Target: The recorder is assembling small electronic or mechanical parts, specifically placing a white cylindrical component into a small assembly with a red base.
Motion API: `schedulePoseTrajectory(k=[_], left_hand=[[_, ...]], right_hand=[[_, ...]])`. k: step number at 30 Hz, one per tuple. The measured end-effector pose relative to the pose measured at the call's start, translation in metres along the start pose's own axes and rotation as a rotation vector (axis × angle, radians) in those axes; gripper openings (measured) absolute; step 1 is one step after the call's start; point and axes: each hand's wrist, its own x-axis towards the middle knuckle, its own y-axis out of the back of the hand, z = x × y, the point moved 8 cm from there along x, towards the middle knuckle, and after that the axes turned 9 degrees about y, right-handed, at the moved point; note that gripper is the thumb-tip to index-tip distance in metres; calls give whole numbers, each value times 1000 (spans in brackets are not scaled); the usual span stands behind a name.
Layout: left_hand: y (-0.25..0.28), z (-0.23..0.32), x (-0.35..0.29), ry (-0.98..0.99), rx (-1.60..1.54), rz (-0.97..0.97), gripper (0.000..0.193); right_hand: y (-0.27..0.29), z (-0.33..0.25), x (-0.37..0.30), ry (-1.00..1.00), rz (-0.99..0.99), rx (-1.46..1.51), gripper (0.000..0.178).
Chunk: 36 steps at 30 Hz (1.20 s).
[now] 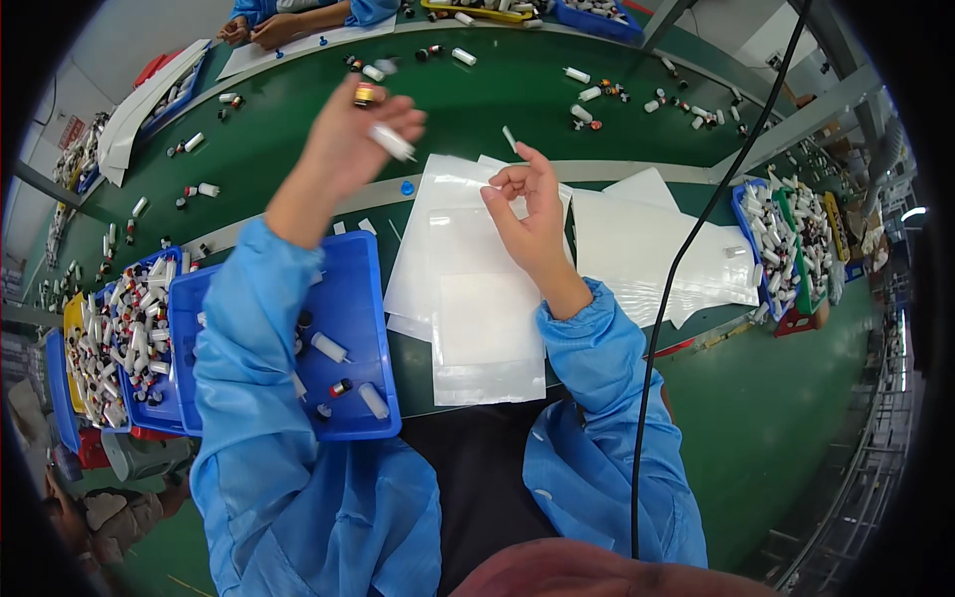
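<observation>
My left hand is raised over the green belt, palm turned up and fingers half curled. A small white plastic bottle with a thin tip lies across it, and a dark cap with a red and yellow band is at its upper side; both are slightly blurred. My right hand hovers above white sheets, thumb and index finger apart, the other fingers curled. A thin white piece shows beside its index fingertip; whether they touch I cannot tell. Clear plastic bags lie stacked below my hands.
A blue tray with several bottles and caps stands by my left forearm. Full bins are at far left, others at right. Loose bottles lie along the green belt. A black cable hangs across the right side. Another person's hands are opposite.
</observation>
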Motion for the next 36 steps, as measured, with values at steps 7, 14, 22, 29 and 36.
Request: schedulePoseTrajectory(k=[7,14,22,29,36], left_hand=[[-60,-97,-3,168,34,-149,36],[-66,-94,-11,17,257,-220,40],[-77,-85,-17,-87,150,-362,56],[-72,-112,-15,269,240,-420,56],[-59,-107,-5,103,432,-266,40]], right_hand=[[-15,-4,-2,-19,-1,263,71],[6,-5,-1,74,133,37,67],[11,-14,0,8,201,249,69],[32,0,17,-219,280,584,67],[23,4,7,-24,152,19,74]])
